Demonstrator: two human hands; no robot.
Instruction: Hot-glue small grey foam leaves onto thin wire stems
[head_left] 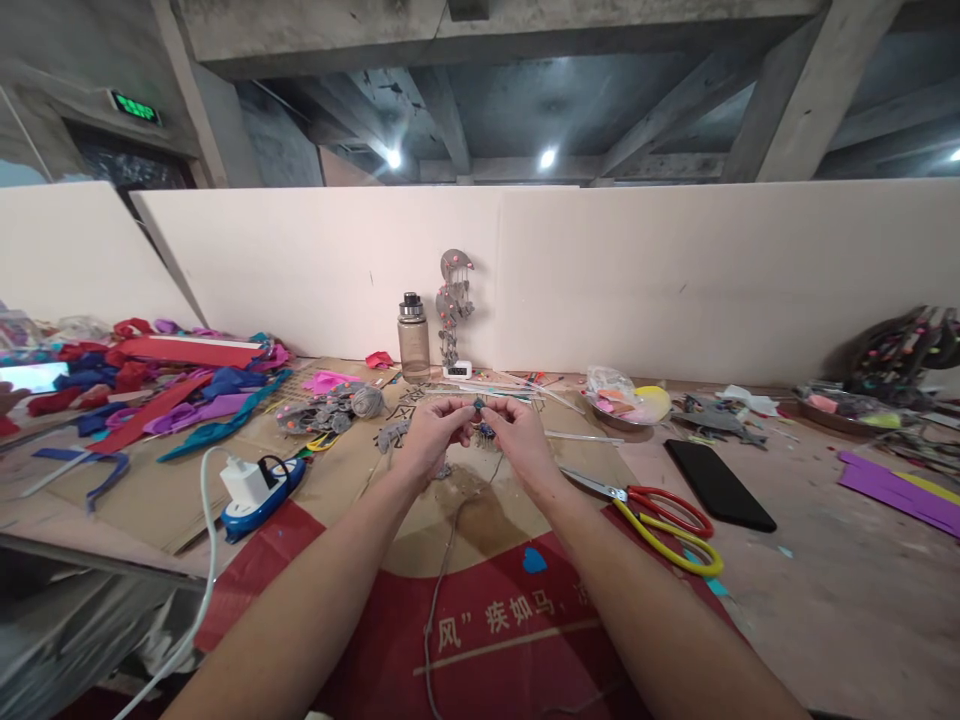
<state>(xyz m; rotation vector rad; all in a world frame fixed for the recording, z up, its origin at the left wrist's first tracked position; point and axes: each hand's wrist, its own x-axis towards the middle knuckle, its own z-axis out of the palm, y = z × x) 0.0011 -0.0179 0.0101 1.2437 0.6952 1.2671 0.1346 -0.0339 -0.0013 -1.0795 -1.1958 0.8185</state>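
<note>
My left hand (pixel 441 432) and my right hand (pixel 513 432) meet over the middle of the cardboard, thumbs and forefingers pinched together. Between the fingertips sits a small dark teal piece (pixel 479 405), too small to make out fully. A thin grey yarn (pixel 450 545) hangs below the hands and trails down over the red printed sheet (pixel 390 640). Behind the fingers, a small dark blue item is partly hidden. Grey felt-like pieces (pixel 393 434) lie just left of my left hand. Scissors with red and yellow handles (pixel 652 515) rest beside my right forearm.
A water bottle (pixel 414 340) stands at the back near a grey hanging ornament (pixel 454 300). A black phone (pixel 718 484) lies at right. A blue power strip (pixel 264 498) with a white charger sits at left, near colourful cloth scraps (pixel 157 400). A white partition (pixel 675 280) closes the back.
</note>
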